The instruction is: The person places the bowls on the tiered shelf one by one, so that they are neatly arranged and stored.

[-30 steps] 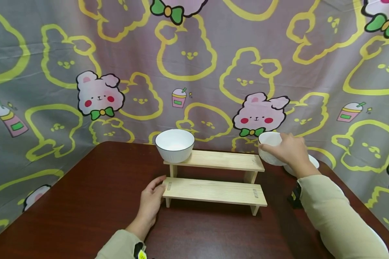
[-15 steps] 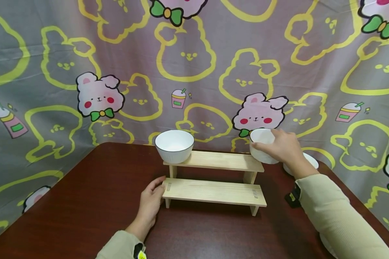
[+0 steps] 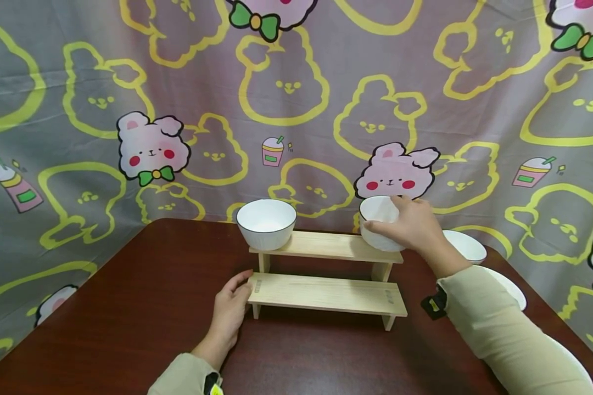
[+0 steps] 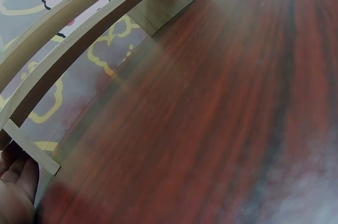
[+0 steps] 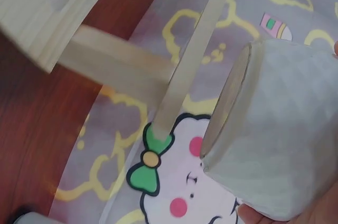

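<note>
My right hand (image 3: 415, 224) grips a small white bowl (image 3: 373, 239) with a dark rim, thumb at the near side and fingers over its far side. The bowl is over the right end of the upper board of a two-tier wooden shelf (image 3: 326, 292). In the right wrist view, a gap shows between the bowl's faceted underside (image 5: 285, 123) and the board (image 5: 195, 55). My left hand (image 3: 231, 307) holds the left end of the lower board; its fingers (image 4: 21, 176) curl beside the leg. A larger white bowl (image 3: 267, 226) sits at the upper board's left end.
White dishes stand along the table's right side, among them one at the back (image 3: 465, 247) and another (image 3: 508, 288) partly behind the right sleeve. The dark red wooden table (image 3: 128, 307) reaches back to a patterned cloth (image 3: 306, 137).
My right hand has carried the small bowl leftward, from beyond the shelf's right end to over the upper board. My left hand stays at the lower board. More of the right-side dishes shows.
</note>
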